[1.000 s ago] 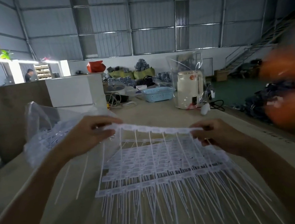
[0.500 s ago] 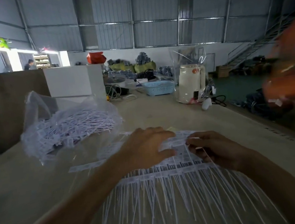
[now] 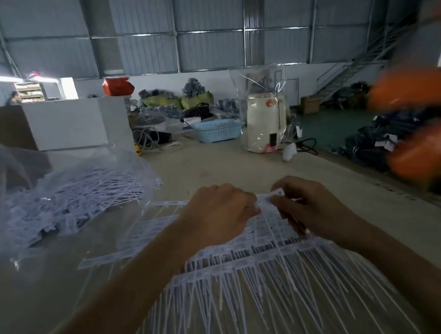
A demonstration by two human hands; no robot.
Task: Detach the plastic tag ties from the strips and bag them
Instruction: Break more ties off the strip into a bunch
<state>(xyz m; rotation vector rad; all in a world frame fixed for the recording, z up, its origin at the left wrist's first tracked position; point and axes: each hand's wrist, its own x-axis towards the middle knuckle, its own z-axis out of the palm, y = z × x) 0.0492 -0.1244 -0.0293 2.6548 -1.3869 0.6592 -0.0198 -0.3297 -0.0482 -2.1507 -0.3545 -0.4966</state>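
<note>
A stack of white tag-tie strips [image 3: 254, 268] lies on the table in front of me, thin tails fanning toward me. My left hand [image 3: 219, 211] and my right hand [image 3: 307, 206] meet at the far end of the stack, both pinching the top strip [image 3: 266, 197] between curled fingers. To the left, a clear plastic bag [image 3: 58, 192] lies open on its side, filled with loose detached ties. A bare strip [image 3: 105, 260] lies flat near the bag's mouth.
The beige table [image 3: 214, 167] runs away from me. A cream appliance [image 3: 265, 122] in clear wrap and a blue basket [image 3: 217, 129] stand at the far end. A white box [image 3: 75, 123] sits behind the bag. Blurred orange shapes [image 3: 425, 125] fill the right edge.
A second ago both hands held a strip up, stretched wide apart. The left hand has since moved right to meet the right hand, low over the stack.
</note>
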